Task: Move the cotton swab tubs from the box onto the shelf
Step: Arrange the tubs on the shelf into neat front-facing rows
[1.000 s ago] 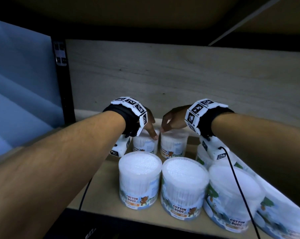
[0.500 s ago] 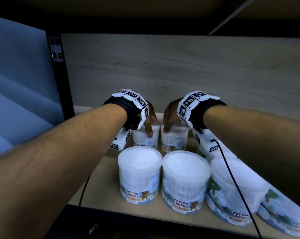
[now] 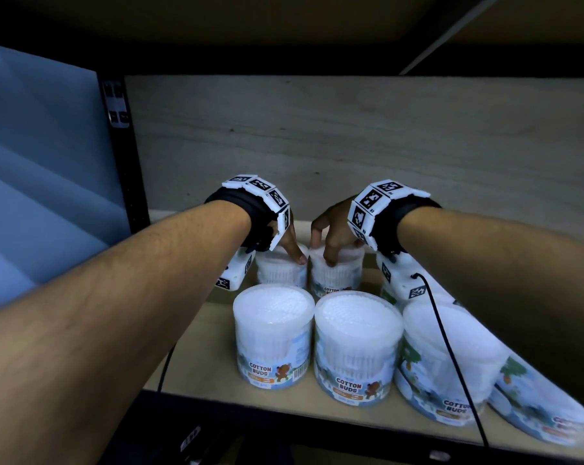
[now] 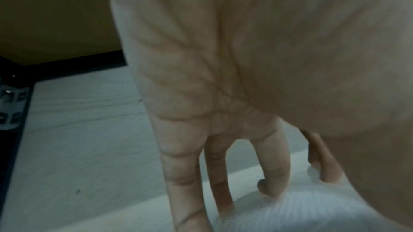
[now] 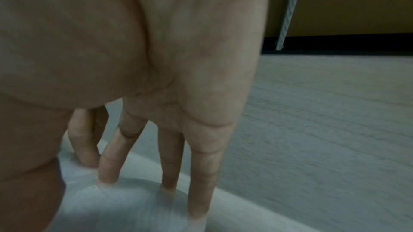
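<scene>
Two small cotton swab tubs stand side by side at the back of the shelf (image 3: 200, 357). My left hand (image 3: 288, 243) grips the left tub (image 3: 281, 271) from above, thumb on its near rim. My right hand (image 3: 327, 236) grips the right tub (image 3: 337, 275) the same way. In the left wrist view the fingers (image 4: 272, 174) reach down over the white lid (image 4: 312, 214). In the right wrist view the fingers (image 5: 201, 182) straddle the lid rim (image 5: 125, 209). The box is out of view.
Several larger tubs form a front row: one (image 3: 272, 333) at the left, one (image 3: 357, 344) in the middle, one (image 3: 448, 357) at the right. The wooden back panel (image 3: 351, 146) is close behind the hands. A black upright (image 3: 122, 162) bounds the left. A cable (image 3: 451, 364) hangs from the right wrist.
Both hands have stayed over the two back tubs. Their fingers have settled lower round the lids, and the right thumb has come down onto the rim.
</scene>
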### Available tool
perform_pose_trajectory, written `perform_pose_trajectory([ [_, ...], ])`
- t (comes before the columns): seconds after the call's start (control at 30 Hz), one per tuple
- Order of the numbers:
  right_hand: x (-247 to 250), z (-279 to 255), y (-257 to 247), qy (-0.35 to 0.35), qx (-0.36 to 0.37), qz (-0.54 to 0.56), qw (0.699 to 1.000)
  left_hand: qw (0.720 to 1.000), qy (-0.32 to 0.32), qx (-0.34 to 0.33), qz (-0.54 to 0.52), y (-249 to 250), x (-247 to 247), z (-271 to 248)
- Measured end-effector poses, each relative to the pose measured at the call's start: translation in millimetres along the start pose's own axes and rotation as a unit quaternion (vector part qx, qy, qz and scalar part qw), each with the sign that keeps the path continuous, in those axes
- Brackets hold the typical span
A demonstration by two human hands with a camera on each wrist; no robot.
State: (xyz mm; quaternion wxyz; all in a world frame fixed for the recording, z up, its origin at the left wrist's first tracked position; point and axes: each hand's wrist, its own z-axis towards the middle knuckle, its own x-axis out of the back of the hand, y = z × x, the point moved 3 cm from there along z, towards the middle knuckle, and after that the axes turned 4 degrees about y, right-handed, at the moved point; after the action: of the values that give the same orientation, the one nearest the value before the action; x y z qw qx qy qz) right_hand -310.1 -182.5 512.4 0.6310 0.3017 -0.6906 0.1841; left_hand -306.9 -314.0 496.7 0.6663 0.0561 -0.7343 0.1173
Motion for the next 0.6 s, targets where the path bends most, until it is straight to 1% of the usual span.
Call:
perform_pose_trajectory([
  [0.13, -0.3, -6.6, -1.1, 0.007, -0.002, 0.01, 1.0, 0.999, -0.035, 0.012, -0.011, 8.0, 0.0, -20.6],
  [0.2, -0.1, -10.6, -2.1, 0.005, 0.0, 0.016, 1.0, 0.999, -0.045, 0.016, -0.01, 7.1, -2.4, -20.3],
  [0.43, -2.0, -26.2, -2.8, 0.022, -0.006, 0.057, 0.998, 0.999, -0.036, 0.015, 0.017, 8.6, -2.8, -23.9],
  [0.6, -2.1, -35.0, -6.7, 0.013, -0.005, 0.056, 0.998, 0.999, -0.03, 0.006, 0.037, 14.2, -1.5, -31.7],
])
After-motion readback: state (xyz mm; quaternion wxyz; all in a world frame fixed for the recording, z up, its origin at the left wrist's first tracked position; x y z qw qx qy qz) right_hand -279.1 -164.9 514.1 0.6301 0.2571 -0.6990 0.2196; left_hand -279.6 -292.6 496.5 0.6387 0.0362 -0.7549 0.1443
